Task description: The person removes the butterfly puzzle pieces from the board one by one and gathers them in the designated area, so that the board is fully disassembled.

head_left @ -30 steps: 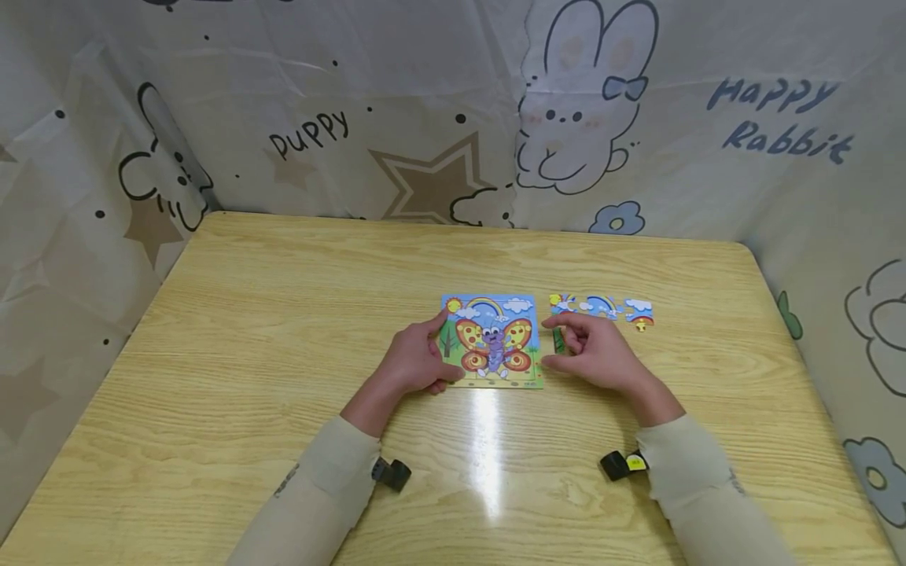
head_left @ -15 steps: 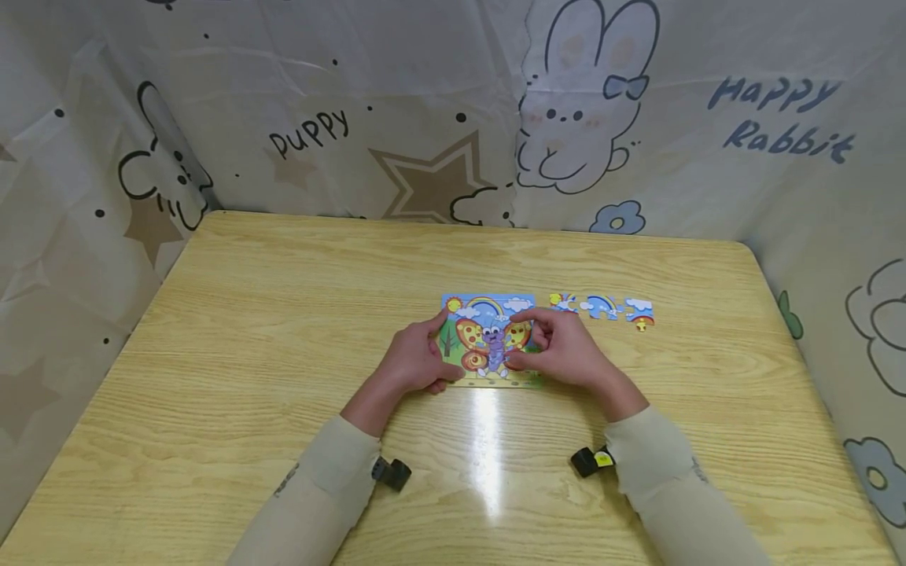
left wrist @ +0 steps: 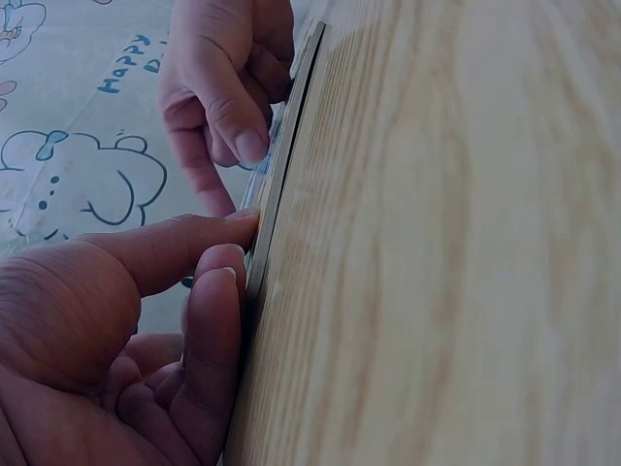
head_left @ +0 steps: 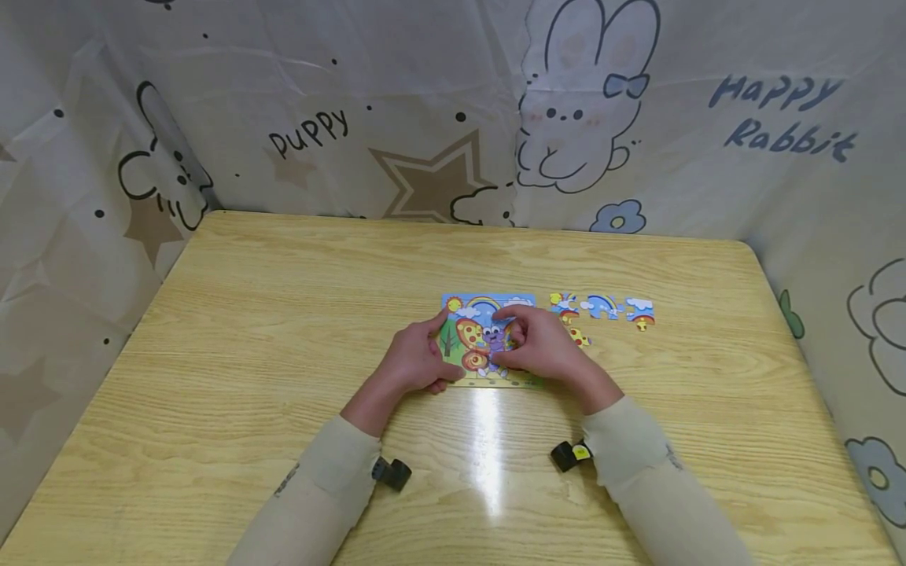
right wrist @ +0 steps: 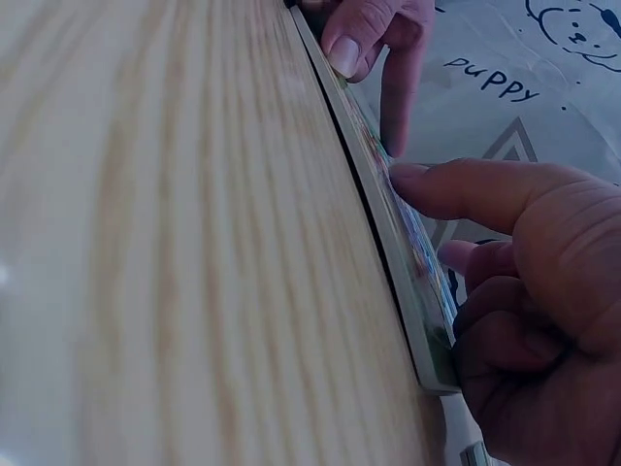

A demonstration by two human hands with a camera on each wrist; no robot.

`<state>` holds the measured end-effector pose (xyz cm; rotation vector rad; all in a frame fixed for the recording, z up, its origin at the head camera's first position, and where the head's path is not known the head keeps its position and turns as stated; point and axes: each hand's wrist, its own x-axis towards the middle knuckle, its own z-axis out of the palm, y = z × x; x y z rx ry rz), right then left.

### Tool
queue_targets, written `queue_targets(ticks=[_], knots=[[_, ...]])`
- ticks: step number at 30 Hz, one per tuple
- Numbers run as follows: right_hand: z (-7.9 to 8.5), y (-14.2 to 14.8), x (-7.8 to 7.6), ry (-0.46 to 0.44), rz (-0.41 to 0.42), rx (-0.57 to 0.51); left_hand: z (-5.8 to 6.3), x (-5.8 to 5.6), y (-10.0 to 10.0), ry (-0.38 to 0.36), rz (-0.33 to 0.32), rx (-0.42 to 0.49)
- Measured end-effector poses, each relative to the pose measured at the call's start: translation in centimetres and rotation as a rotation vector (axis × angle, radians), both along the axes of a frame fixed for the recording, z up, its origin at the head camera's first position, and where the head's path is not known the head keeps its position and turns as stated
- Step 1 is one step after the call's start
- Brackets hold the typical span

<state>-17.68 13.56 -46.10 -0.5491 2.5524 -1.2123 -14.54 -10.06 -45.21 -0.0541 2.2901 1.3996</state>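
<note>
A square butterfly puzzle board [head_left: 470,333] lies flat on the wooden table in the head view. My left hand [head_left: 416,358] holds its left side, index finger along the upper left edge and thumb at the lower left. Over the board's right half is my right hand [head_left: 543,344], thumb and index spread apart, tips on the butterfly's body; the other fingers are folded in. The right wing is hidden under it. In the right wrist view, the thumb [right wrist: 456,194] touches the picture just inside the board's near edge.
Several loose jigsaw pieces lie right of the board: a sun piece [head_left: 564,302], a rainbow piece [head_left: 602,306], a cloud piece [head_left: 640,309] and a yellow spotted piece [head_left: 580,337] beside my right hand. Printed cloth [head_left: 318,94] hangs behind and around the table [head_left: 283,314].
My right hand has slid left from beside the board's right edge onto the butterfly, uncovering the yellow spotted piece. My left hand and the board have stayed put.
</note>
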Motion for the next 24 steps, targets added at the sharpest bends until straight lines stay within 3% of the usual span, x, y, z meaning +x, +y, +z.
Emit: queue_targets(ticks=[12, 24], knots=[[0.46, -0.36, -0.34, -0.104, -0.010, 0.005, 0.09, -0.06, -0.03, 0.004, -0.011, -0.006], [0.19, -0.52, -0.48, -0.137, -0.005, -0.027, -0.09, -0.04, 0.01, 0.001, 0.001, 0.004]])
